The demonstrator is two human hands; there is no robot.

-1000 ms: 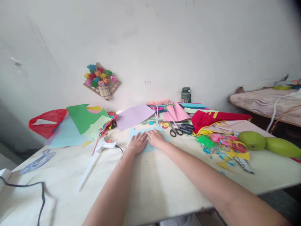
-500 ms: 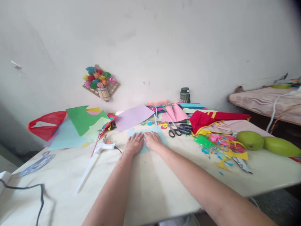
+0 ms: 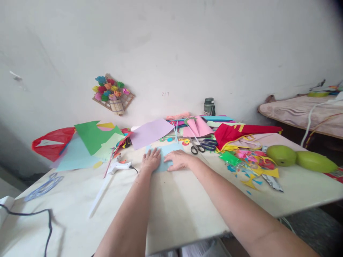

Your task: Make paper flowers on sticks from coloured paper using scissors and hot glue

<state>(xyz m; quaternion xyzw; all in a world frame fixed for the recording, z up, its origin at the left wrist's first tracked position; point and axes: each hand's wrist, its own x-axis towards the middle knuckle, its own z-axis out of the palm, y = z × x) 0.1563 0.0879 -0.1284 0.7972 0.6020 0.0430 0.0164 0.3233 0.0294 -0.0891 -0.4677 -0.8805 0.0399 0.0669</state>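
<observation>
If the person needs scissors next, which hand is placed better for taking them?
Right, I think. The right hand is at the right side of the light-blue paper, nearer to the scissors, its fingers bent. The left hand lies flat, farther away.

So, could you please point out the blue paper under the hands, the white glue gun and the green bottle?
Blue paper (image 3: 169, 147): head view, on its uncovered far part.
White glue gun (image 3: 118, 166): head view, on its body.
Green bottle (image 3: 209, 107): head view, on the middle of its side.
</observation>
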